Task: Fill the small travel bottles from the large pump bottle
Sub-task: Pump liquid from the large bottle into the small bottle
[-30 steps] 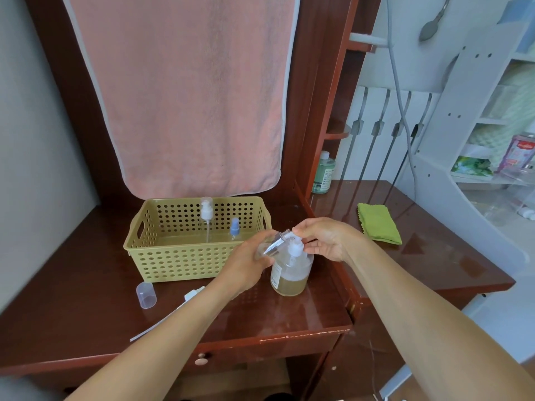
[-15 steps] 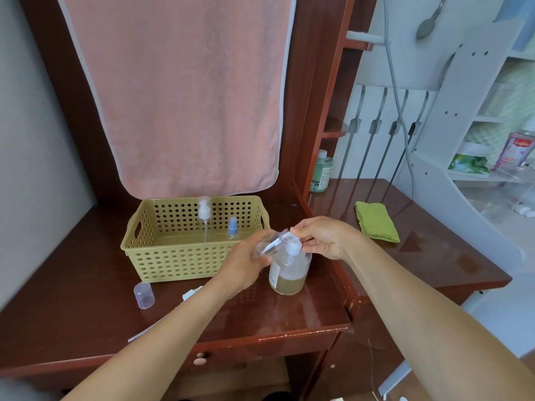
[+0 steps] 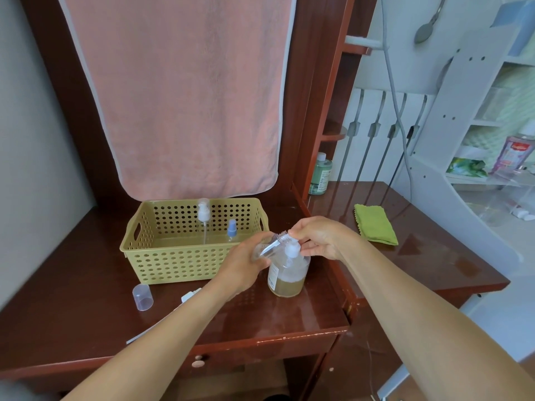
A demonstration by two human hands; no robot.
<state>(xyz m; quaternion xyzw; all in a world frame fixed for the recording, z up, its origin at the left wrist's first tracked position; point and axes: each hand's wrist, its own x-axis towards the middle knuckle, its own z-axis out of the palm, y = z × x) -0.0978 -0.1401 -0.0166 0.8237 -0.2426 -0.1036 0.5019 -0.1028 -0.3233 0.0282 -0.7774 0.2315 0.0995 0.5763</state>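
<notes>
The large pump bottle (image 3: 288,273), clear with yellowish liquid at its bottom, stands on the brown desk (image 3: 86,299). My left hand (image 3: 246,264) grips a small clear travel bottle (image 3: 273,245), tilted with its open neck up by the white pump head (image 3: 291,250). My right hand (image 3: 318,238) rests on top of the pump head, fingers curled over it. Two more small bottles stand in the green basket (image 3: 173,264): one with a white pump top (image 3: 203,212), one with a blue spray top (image 3: 232,231).
A clear cap (image 3: 142,296) and a white pump part (image 3: 191,295) lie left of my left forearm. A pink towel (image 3: 185,91) hangs behind the basket. A green cloth (image 3: 375,228) and a green bottle (image 3: 320,176) sit on the right desk.
Both hands and the bottles stay where they were at the pump; only the camera shifts slightly.
</notes>
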